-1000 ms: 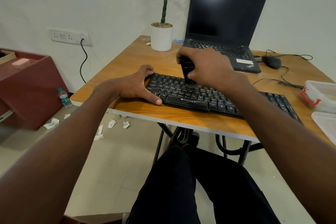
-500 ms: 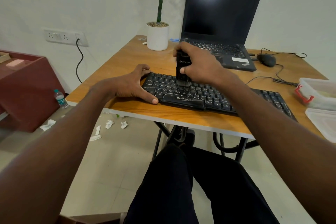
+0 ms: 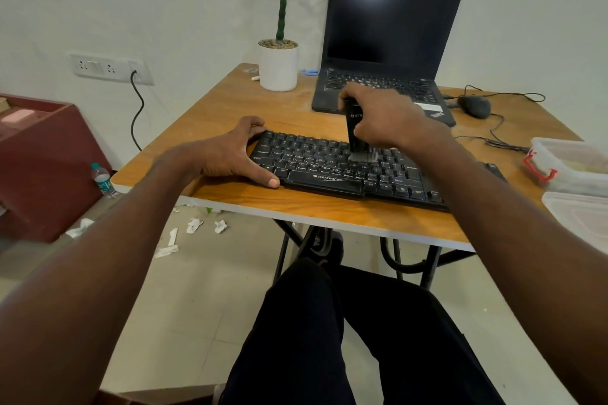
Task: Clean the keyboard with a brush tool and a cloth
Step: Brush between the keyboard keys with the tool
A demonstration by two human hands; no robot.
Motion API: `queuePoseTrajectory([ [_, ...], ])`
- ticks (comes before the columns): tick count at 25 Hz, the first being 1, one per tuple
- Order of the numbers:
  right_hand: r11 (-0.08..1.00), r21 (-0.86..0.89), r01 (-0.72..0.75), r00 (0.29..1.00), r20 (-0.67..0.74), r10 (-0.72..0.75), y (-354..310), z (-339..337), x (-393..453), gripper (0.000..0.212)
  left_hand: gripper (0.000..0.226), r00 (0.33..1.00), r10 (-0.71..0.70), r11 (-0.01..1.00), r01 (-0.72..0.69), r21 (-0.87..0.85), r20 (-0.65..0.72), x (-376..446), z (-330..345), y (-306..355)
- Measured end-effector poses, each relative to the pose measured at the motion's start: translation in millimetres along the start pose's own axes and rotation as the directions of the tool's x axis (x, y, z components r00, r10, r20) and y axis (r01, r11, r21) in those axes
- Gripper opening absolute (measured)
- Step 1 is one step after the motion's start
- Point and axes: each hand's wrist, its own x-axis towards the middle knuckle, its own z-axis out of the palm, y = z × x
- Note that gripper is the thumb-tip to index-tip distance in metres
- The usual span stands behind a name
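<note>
A black keyboard [image 3: 329,164] lies across the front of the wooden table [image 3: 329,210]. My left hand [image 3: 230,154] rests at its left end, fingers over the far corner and thumb along the front edge. My right hand [image 3: 388,118] grips a black brush tool [image 3: 353,128] held upright, with its pale bristles down on the keys in the keyboard's middle. No cloth is in view.
Behind the keyboard stands an open black laptop [image 3: 388,43]. A potted plant [image 3: 279,66] is at the back left, a mouse [image 3: 473,106] with cables at the back right. Clear plastic containers [image 3: 572,168] sit at the right edge. Paper scraps [image 3: 194,227] and a water bottle [image 3: 103,181] lie on the floor.
My right hand has carried the brush to the right along the keys. My left hand has stayed at the keyboard's left end.
</note>
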Motion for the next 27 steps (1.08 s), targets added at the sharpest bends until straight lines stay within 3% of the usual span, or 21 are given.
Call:
queuePoseTrajectory([
  [3,0.978,0.188,0.089,0.995,0.026,-0.095,3,0,-4,0.047,0.147,1.0,0.005,1.0,-0.005,0.0,0.0,1,1,0],
  [7,0.994,0.066,0.087,0.996,0.001,-0.087,9,-9,-13,0.049,0.148,1.0,0.01,1.0,-0.01,0.007,-0.01,1,0,-1],
  [10,0.955,0.24,0.176,0.984,-0.029,-0.175,12,1,-26,0.051,0.147,1.0,0.012,1.0,-0.012,0.011,-0.006,2,1,-1],
  [14,0.992,-0.05,0.112,0.994,0.013,-0.112,13,-8,-24,0.051,0.147,1.0,0.019,1.0,-0.019,0.007,-0.008,0,2,0],
  [15,0.992,-0.034,0.12,0.993,-0.004,-0.12,9,-8,-21,0.05,0.146,1.0,0.015,1.0,-0.015,0.009,-0.009,0,1,1],
  [18,0.939,0.24,0.246,0.969,-0.062,-0.238,-20,12,-14,0.051,0.146,1.0,0.002,1.0,-0.002,0.019,-0.005,0,1,1],
  [22,0.851,0.38,0.362,0.932,-0.129,-0.338,-53,40,4,0.051,0.141,1.0,-0.001,1.0,0.001,0.009,-0.015,-3,2,4],
  [24,0.849,0.364,0.383,0.923,-0.121,-0.364,-61,43,10,0.049,0.134,1.0,-0.002,1.0,0.003,0.012,-0.027,-4,3,5],
  [27,0.912,0.24,0.332,0.941,-0.019,-0.337,-51,34,11,0.047,0.145,1.0,-0.012,1.0,0.012,0.008,-0.011,-3,1,4],
])
